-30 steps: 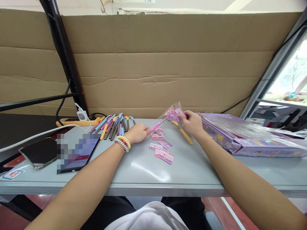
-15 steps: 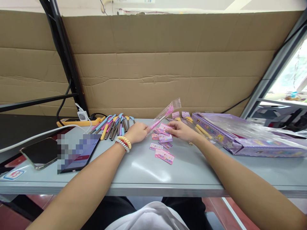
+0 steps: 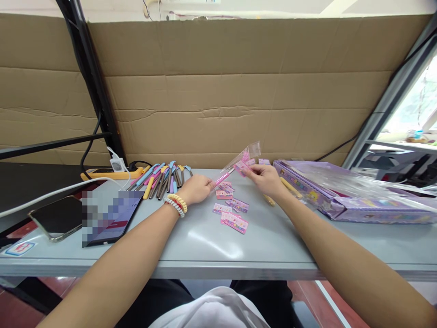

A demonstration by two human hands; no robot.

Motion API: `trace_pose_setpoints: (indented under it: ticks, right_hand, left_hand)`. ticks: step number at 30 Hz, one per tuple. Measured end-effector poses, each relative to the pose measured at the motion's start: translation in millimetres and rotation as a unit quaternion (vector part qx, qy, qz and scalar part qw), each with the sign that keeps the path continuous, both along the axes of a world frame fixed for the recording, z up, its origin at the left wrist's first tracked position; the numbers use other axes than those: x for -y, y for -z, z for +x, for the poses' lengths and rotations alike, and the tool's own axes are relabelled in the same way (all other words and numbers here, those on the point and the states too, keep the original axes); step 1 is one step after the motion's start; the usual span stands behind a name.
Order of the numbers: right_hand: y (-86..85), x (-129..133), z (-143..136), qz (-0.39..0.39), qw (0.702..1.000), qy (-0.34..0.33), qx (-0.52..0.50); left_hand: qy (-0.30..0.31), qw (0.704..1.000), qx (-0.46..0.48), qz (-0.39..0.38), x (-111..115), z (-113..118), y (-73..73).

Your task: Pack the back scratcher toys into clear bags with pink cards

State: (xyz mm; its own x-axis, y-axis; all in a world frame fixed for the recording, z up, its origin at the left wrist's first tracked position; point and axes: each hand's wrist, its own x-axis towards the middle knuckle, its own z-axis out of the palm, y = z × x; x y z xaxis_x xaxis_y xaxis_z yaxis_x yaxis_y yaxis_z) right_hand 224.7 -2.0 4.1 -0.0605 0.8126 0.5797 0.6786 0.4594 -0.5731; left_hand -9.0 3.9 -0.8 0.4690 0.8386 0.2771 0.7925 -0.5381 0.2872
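My left hand [image 3: 197,188] is closed on the lower end of a pink pen [image 3: 223,176] in a clear plastic sleeve [image 3: 254,149]. The sleeve's loose end points up and to the right. Between the fingertips of my right hand [image 3: 265,179] is a small pink printed card [image 3: 241,167], held against or just in front of the sleeve; I cannot tell whether it touches. Below, several pink and purple printed cards [image 3: 235,222] lie scattered on the grey table [image 3: 201,241]. Part of a yellow pen [image 3: 290,187] shows beyond my right wrist.
Several coloured pens [image 3: 167,180] lie in a heap left of my left hand. Further left are a tablet [image 3: 116,218], a phone [image 3: 58,217] and a yellow power strip [image 3: 102,174] with cables. A purple box [image 3: 327,200] with clear plastic on it stands at right. Cardboard [image 3: 239,91] backs the table.
My right hand has lifted a card from the pile and moved up and right, to the upper part of the sleeve. My left hand keeps its hold on the pen.
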Motion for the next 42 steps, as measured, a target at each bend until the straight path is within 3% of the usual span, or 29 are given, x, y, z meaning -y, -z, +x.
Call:
trace_pose_setpoints:
  ticks: [3,6,12,26,32,42]
  right_hand:
    - [-1.2,-4,7,0.079,0.990,0.112,-0.018]
    - [-1.8,-7,13,0.085,0.983,0.155,-0.049]
    - [0.0,-7,10,0.010,0.990,0.139,-0.032]
    - [-3.8,-10,21,0.058,0.962,0.265,-0.038]
    - [-5.3,-13,27,0.031,0.956,0.283,-0.075]
    - [0.1,-22,37,0.033,0.962,0.246,-0.111]
  left_hand:
    - [0.001,1.000,-0.005,-0.001,1,1,-0.9]
    - [0.004,1.000,-0.007,0.001,2,1,-1.1]
    - [0.035,0.999,-0.009,0.004,2,1,-0.2]
    - [0.058,0.997,-0.049,0.029,1,0,-0.3]
    - [0.064,0.996,-0.049,0.032,1,-1,0.2]
    - [0.073,0.994,-0.076,0.027,2,0,-0.1]
